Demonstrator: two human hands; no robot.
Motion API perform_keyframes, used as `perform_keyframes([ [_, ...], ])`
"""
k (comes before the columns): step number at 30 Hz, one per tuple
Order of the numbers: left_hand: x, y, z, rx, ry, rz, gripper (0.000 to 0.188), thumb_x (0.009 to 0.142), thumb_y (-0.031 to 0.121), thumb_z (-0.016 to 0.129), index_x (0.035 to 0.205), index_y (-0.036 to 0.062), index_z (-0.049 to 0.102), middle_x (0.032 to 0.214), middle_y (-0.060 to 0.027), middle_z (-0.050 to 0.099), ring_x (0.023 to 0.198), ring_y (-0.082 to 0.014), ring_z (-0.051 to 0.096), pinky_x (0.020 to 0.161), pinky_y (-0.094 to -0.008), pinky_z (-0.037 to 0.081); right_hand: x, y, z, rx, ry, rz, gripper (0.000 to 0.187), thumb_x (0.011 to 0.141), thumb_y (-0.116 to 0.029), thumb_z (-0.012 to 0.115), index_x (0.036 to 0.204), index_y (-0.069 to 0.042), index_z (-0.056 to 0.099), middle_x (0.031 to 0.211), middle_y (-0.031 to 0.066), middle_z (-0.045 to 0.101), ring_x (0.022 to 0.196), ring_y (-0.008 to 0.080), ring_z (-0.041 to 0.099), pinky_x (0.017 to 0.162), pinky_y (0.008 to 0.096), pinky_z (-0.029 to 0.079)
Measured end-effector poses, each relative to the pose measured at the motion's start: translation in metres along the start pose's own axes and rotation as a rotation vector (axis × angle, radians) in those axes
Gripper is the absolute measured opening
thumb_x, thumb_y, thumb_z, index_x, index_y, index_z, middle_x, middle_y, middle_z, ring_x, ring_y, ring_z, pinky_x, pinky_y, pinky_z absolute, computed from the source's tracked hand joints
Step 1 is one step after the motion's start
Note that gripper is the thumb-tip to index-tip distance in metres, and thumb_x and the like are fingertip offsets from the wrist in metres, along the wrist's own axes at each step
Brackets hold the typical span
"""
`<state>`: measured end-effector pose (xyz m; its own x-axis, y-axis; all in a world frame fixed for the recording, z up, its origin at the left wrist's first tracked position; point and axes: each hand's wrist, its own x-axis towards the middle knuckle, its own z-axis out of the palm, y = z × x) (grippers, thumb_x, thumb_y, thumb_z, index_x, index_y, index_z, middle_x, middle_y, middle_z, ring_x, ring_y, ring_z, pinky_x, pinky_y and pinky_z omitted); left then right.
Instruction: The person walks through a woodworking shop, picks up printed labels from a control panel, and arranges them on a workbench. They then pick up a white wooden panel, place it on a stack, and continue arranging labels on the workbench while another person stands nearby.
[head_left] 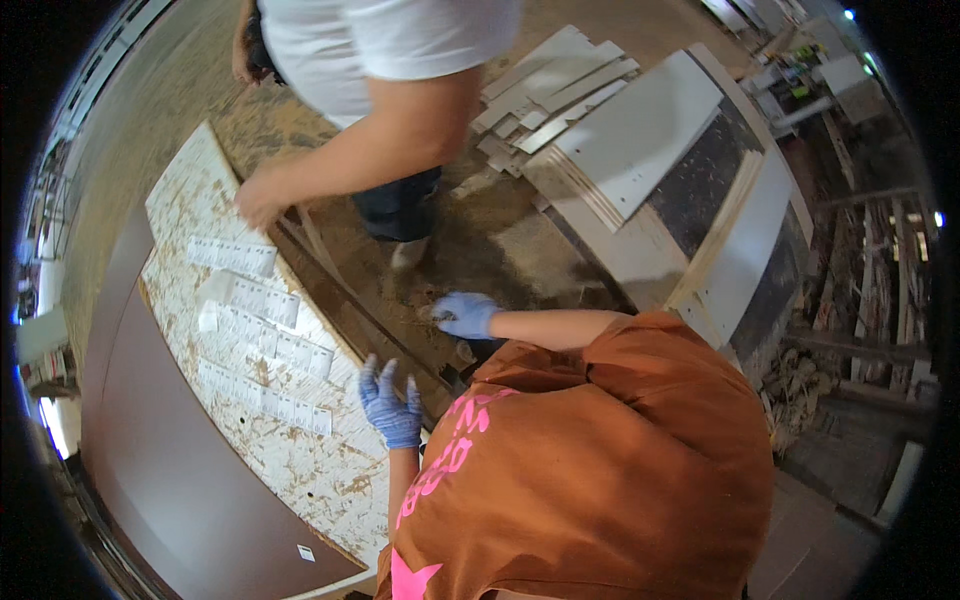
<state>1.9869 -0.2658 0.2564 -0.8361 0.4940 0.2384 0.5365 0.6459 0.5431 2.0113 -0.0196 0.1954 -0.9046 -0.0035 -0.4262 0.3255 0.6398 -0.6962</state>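
Worktop [345, 470], scuffed white, is at left; prob. rigid. Paper strips [265, 398] lie on it, approx. flat, mid to far; look v. light, thin & bendy, prob. easy to crease or tear; best lifted by a short end. L hand [391, 402], fingers spread, nothing seen in it, is by worktop's right edge; can't tell if touching. R hand [466, 315], farther right, half-curled; can't tell if holding anything. Can't make out any container.
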Motion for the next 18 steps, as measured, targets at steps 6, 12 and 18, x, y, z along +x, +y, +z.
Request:
perform_keyframes([
  [6,-0.024,0.034,0.04,-0.254,-0.438,-0.022,0.034,0.081,0.018,0.068,0.112,0.0099,0.062,0.117,-0.0119,0.061,0.108,-0.0316,0.056,0.095,-0.0395,0.045,-0.156,0.189,0.028,-0.008,-0.07,0.602,0.039,0.081,-0.038,0.053,0.105,-0.011,0.067,0.111,0.0148,0.064,0.101,0.0335,0.06,0.087,0.0424,0.047],
  [12,-0.023,0.028,0.089,-0.121,-1.011,-0.092,0.046,0.079,0.037,0.07,0.121,0.0207,0.059,0.12,-0.012,0.06,0.11,-0.0328,0.057,0.09,-0.0399,0.048,-0.264,0.242,0.033,0.216,0.189,1.023,0.034,0.084,-0.033,0.056,0.104,-0.007,0.065,0.1,0.0156,0.066,0.086,0.032,0.063,0.075,0.0445,0.05],
  [18,0.003,0.055,0.121,-0.014,-1.166,0.004,0.048,0.08,0.036,0.069,0.123,0.0205,0.057,0.122,-0.0121,0.059,0.11,-0.0334,0.057,0.091,-0.0414,0.047,-0.3,0.288,0.039,0.465,0.698,1.06,0.041,0.083,-0.036,0.06,0.113,-0.009,0.063,0.112,0.0157,0.064,0.1,0.0308,0.061,0.086,0.0401,0.048],
])
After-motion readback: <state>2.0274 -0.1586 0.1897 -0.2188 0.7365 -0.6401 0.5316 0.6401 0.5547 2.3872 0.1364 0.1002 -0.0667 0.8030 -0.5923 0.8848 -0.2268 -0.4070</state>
